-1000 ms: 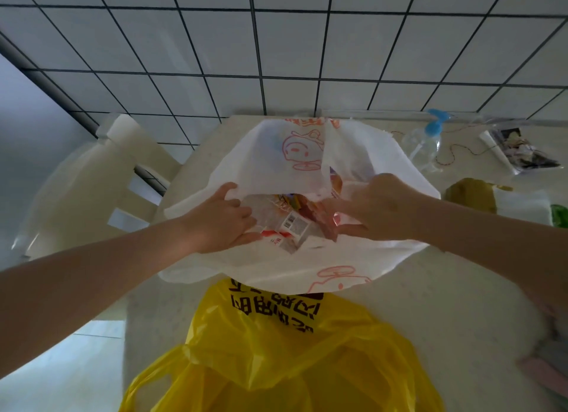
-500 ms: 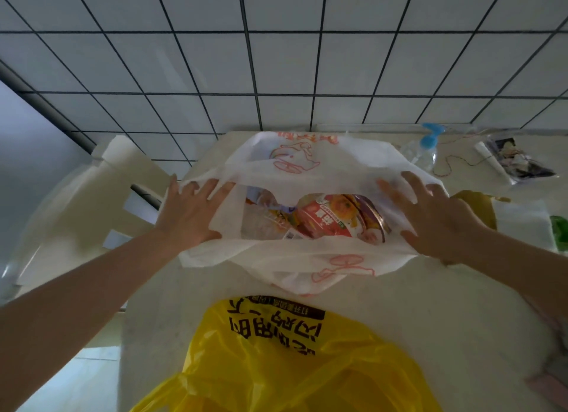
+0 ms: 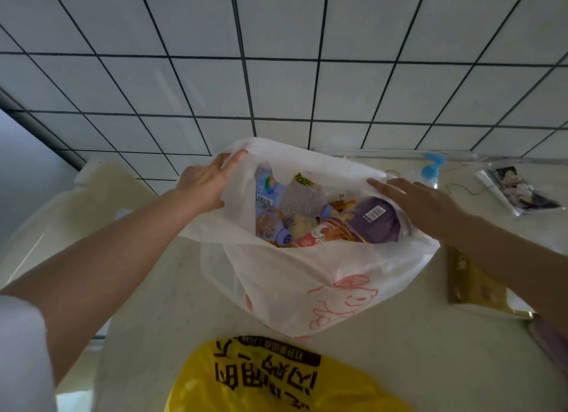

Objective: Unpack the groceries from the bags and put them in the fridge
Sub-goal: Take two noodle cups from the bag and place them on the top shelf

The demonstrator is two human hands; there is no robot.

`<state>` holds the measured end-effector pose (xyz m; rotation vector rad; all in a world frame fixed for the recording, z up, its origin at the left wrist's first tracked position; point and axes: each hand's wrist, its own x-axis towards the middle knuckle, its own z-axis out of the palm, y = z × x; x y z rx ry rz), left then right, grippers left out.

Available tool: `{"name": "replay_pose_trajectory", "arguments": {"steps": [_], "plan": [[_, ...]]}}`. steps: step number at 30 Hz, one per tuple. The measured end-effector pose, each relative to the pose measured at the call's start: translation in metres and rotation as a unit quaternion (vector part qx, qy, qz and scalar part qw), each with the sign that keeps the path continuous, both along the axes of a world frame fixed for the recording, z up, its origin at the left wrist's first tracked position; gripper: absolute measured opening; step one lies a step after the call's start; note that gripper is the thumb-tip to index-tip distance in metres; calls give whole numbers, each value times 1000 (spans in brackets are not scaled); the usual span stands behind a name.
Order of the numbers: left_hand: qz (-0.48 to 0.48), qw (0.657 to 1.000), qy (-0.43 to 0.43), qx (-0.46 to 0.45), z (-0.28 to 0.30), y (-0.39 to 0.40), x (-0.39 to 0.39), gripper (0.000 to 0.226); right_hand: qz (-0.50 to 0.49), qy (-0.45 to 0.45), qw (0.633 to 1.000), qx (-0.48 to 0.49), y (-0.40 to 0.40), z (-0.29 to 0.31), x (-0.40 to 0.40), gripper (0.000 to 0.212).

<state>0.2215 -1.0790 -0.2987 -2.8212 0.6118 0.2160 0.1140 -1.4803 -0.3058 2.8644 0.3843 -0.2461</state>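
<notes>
1. Nearest the camera, a yellow bag (image 3: pixel 276 381) with black print is lying on the pale table (image 3: pixel 399 365).
2. Just beyond, the white bag (image 3: pixel 322 288) is standing open, packed with groceries: a purple packet (image 3: pixel 373 219), a blue-capped bottle (image 3: pixel 276 230), a light blue carton (image 3: pixel 266 190).
3. Left hand (image 3: pixel 204 181) is gripping the bag's left rim, fingers curled over it.
4. Right hand (image 3: pixel 421 202) is resting on the right rim, fingers straight, clasping nothing.
5. Right of the bag, a gold box (image 3: pixel 470 285) is lying under the forearm.
6. Farther back, a blue-topped pump bottle (image 3: pixel 430 172) and a sleeved photo (image 3: pixel 519 190) are sitting by the tiled wall (image 3: pixel 276 58).
</notes>
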Motion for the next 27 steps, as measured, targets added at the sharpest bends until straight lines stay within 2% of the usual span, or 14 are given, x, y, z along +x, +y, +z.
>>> {"name": "replay_pose_trajectory", "arguments": {"steps": [3,5,8,10,12,15,17,19,20,22,24,27], "plan": [[29,999,8,43,-10,-9,14,120,-34,47,998,9,4,-2,12,79],[72,993,62,69,-22,-10,22,109,-63,81,994,31,6,-3,14,68],[203,960,194,-17,-44,6,27,84,-84,97,989,79,6,-2,12,57],[243,938,221,-108,-51,18,19,64,-95,81,986,115,5,-4,5,54],[243,944,179,-137,-53,22,2,48,-115,90,980,134,3,-4,-7,56],[171,980,70,-73,-50,18,-34,42,-159,93,977,103,4,8,-21,55],[79,994,-14,-78,-44,10,-58,41,-130,23,989,60,15,17,-29,46],[-30,989,-92,-115,-40,-3,-75,39,-49,-62,991,107,31,22,-37,41],[-75,983,-99,-136,-34,-14,-84,41,-27,-78,985,154,41,24,-42,45],[-106,984,-17,-141,-17,-38,-99,57,-19,-49,976,211,55,23,-51,67],[-71,989,98,-83,-10,-53,-112,80,-47,-12,967,249,56,19,-59,89],[-48,984,159,-61,-12,-51,-127,102,-100,41,955,277,46,13,-76,121]]}}
